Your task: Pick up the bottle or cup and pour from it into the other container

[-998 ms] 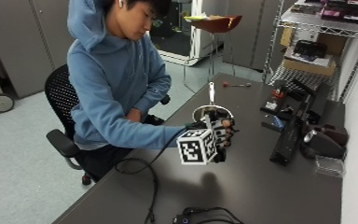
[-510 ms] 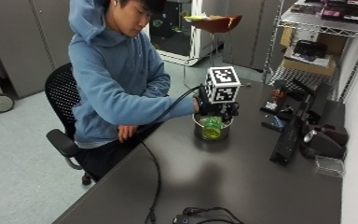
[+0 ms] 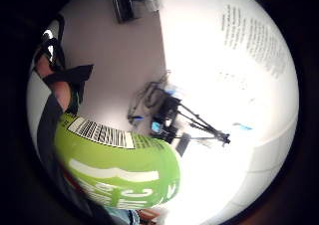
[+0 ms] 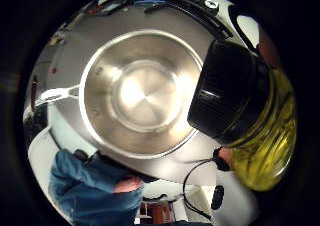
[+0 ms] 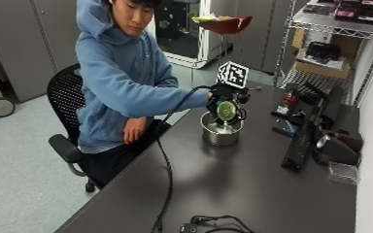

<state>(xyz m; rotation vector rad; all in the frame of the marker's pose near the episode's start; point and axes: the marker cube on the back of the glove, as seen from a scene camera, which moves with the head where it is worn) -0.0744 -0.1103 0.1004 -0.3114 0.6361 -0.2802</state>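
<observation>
Bottle [image 5: 226, 110] w/ green label and black cap sits in the gloved right hand [image 5: 220, 97], fingers curled round its body, held tipped over the steel pot [image 5: 221, 132] directly under the grip. From the outside view its round end faces the camera, w/ the hand just above and behind it, so the bottle lies roughly on its side, above the pot's rim and not touching it.

Thumb-side palm view: black cap [image 4: 227, 96] hangs over the pot's rim [image 4: 90, 61], and the yellow-green body runs back toward the palm. Cap is on; no liquid seen leaving the bottle. Pot interior is shiny bare metal, w/ a handle [image 4: 55, 93] sticking out on one side, away from the grip. Person's blue sleeve [image 4: 95, 186] and bare left hand [image 4: 127, 185] show beyond the pot, near the table edge.

Little-finger-side palm view: green label [image 3: 124, 165] w/ barcode fills the area next to the palm, so the bottle is right against the hand; a glove strap crosses beside it.

Pot stands on the dark table [image 5: 251, 189] below the grip. A black upright device [image 5: 303, 141] and other gear stand well apart from the hand, toward the wall.
</observation>
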